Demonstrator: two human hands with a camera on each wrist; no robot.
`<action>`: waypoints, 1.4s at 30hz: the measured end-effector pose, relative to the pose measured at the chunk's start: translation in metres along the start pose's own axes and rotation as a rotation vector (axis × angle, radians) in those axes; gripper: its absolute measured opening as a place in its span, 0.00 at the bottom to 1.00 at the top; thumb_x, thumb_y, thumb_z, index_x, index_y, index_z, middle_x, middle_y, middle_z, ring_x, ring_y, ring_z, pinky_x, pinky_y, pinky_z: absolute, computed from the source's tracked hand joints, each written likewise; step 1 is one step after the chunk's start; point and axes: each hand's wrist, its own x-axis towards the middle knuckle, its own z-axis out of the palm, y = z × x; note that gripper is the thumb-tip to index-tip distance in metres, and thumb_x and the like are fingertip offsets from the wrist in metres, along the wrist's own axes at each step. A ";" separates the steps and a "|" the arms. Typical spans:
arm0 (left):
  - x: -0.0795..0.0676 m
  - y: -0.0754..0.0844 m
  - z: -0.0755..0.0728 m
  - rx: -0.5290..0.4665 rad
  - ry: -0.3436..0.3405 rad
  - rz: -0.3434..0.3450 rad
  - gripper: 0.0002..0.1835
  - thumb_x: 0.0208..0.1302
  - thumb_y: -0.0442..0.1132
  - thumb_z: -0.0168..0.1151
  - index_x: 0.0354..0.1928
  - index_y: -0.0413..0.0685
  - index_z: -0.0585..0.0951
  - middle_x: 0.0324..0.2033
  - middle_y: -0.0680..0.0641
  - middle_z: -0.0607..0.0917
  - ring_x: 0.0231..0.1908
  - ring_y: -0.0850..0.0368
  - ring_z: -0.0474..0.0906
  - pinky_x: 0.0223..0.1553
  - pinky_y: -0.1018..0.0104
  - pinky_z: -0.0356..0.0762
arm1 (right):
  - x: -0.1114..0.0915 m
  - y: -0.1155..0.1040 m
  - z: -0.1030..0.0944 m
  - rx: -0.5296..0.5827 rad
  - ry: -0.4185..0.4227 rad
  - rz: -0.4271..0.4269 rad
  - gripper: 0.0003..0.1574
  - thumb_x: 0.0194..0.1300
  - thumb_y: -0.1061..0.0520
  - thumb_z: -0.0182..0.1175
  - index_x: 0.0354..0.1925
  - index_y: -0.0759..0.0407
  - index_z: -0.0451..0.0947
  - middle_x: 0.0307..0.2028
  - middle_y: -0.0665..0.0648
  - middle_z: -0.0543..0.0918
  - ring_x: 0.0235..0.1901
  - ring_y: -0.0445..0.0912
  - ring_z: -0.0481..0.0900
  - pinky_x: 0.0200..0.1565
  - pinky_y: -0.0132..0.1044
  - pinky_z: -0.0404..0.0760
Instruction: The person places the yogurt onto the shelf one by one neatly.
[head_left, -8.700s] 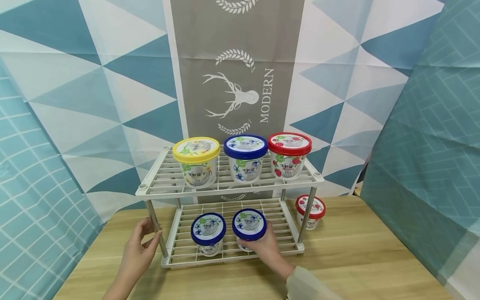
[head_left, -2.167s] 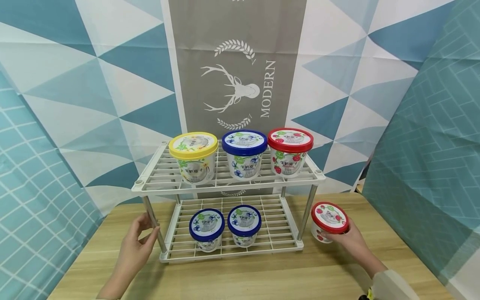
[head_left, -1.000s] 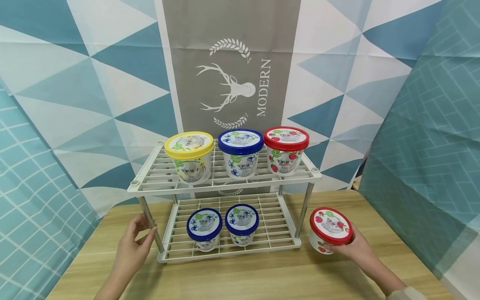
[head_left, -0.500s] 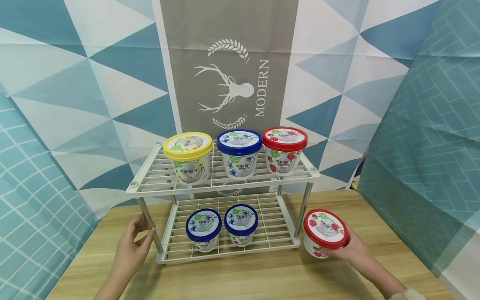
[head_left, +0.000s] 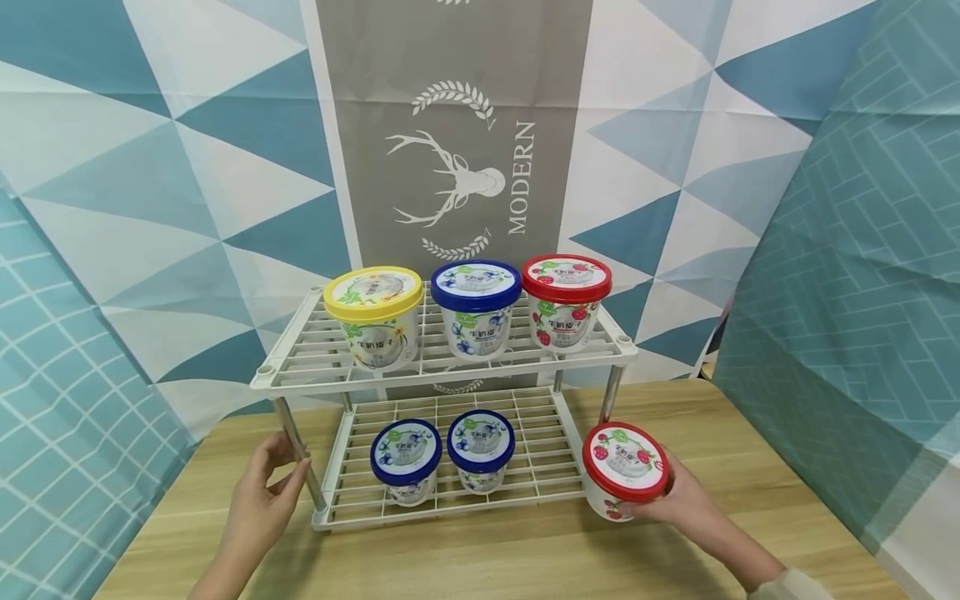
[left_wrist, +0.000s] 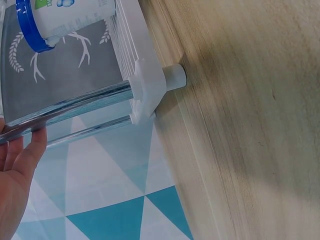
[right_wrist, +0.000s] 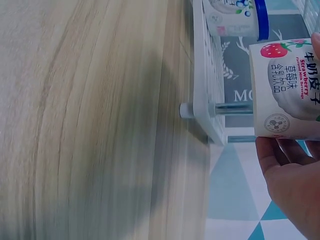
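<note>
My right hand (head_left: 686, 504) grips a red-lidded strawberry tub (head_left: 624, 467), tilted slightly, just in front of the rack's right front post. Its printed side (right_wrist: 287, 92) faces the right wrist camera, above the table. With my left hand (head_left: 262, 496) I hold the left front metal post (left_wrist: 75, 106) of a white two-tier rack (head_left: 450, 379). Two blue-lidded blueberry tubs (head_left: 406, 454) stand side by side on the lower tier. Along the upper tier stand a yellow-lidded tub (head_left: 375, 321), a larger blue-lidded tub (head_left: 477, 312) and a red-lidded tub (head_left: 567, 304).
The rack stands on a wooden table (head_left: 450, 558). Patterned cloth (head_left: 457, 125) hangs behind it, with tile-patterned sheets at the left and right. To the right of the blue-lidded tubs, bare slats (head_left: 538, 454) show on the lower tier.
The right hand released a blue-lidded tub on the lower tier, then took the strawberry tub from beside the rack and carried it forward and left to the right front post. The left hand stays put.
</note>
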 end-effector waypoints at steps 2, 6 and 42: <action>0.000 0.000 0.000 -0.002 0.002 -0.003 0.23 0.57 0.21 0.60 0.55 0.33 0.67 0.39 0.60 0.72 0.41 0.85 0.68 0.37 0.92 0.76 | 0.001 0.000 0.002 0.011 -0.002 -0.007 0.62 0.40 0.54 0.77 0.68 0.57 0.53 0.61 0.63 0.70 0.59 0.57 0.69 0.53 0.44 0.83; 0.000 0.000 0.000 -0.002 0.005 -0.007 0.23 0.57 0.21 0.60 0.55 0.33 0.68 0.39 0.62 0.71 0.41 0.85 0.68 0.37 0.92 0.76 | 0.002 -0.002 0.006 0.033 -0.011 -0.028 0.61 0.40 0.55 0.77 0.67 0.56 0.54 0.61 0.63 0.70 0.59 0.57 0.69 0.51 0.43 0.84; -0.001 0.002 0.000 -0.006 0.004 -0.001 0.22 0.56 0.20 0.59 0.54 0.33 0.68 0.39 0.61 0.71 0.40 0.85 0.68 0.37 0.92 0.76 | 0.019 -0.004 0.073 0.138 0.017 -0.020 0.57 0.40 0.60 0.77 0.65 0.63 0.59 0.57 0.63 0.74 0.56 0.54 0.73 0.56 0.47 0.81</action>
